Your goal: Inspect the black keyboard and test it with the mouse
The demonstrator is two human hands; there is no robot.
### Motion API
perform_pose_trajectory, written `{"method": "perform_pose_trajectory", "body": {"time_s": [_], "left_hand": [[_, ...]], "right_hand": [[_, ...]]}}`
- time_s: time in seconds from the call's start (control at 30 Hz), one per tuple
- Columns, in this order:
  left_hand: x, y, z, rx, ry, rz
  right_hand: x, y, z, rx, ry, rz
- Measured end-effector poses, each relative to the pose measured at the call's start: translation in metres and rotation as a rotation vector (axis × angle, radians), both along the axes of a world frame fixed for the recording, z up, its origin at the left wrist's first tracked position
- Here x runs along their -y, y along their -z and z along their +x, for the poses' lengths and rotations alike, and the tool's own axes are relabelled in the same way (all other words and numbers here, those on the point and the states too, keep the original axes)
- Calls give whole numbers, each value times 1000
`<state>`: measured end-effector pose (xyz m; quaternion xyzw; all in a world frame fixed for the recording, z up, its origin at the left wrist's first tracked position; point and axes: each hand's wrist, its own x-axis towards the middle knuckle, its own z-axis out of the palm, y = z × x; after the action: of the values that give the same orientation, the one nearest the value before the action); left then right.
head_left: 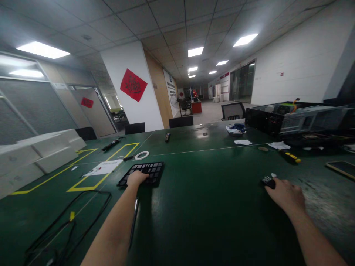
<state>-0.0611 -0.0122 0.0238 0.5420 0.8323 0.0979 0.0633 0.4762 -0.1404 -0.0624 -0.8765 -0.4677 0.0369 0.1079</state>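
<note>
Black piece (268,181) points leftward lengthwise, grasped by right fingers (280,185); left fingers (142,177) at tray (156,169), grip unclear.

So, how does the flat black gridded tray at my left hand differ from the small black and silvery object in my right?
Size: the flat black gridded tray is far larger than the small black and silvery object.
Look: the tray shows rows of squares; the object shows no such grid.
Handling: your left hand is on the tray, while your right hand holds the object.
Shared: both are largely black.
</note>
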Motion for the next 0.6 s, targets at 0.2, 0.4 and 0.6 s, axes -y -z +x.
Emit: {"method": "perform_pose_trajectory", "body": {"time_s": [0.2, 0.4, 0.6], "left_hand": [[30, 1, 57, 93, 51, 66], [98, 23, 148, 666, 396, 333], [149, 44, 189, 865, 649, 329]], "right_hand": [[-3, -15, -22, -226, -163, 141], [12, -45, -97, -766, -644, 238], [21, -17, -137, -1118, -936, 304]]}}
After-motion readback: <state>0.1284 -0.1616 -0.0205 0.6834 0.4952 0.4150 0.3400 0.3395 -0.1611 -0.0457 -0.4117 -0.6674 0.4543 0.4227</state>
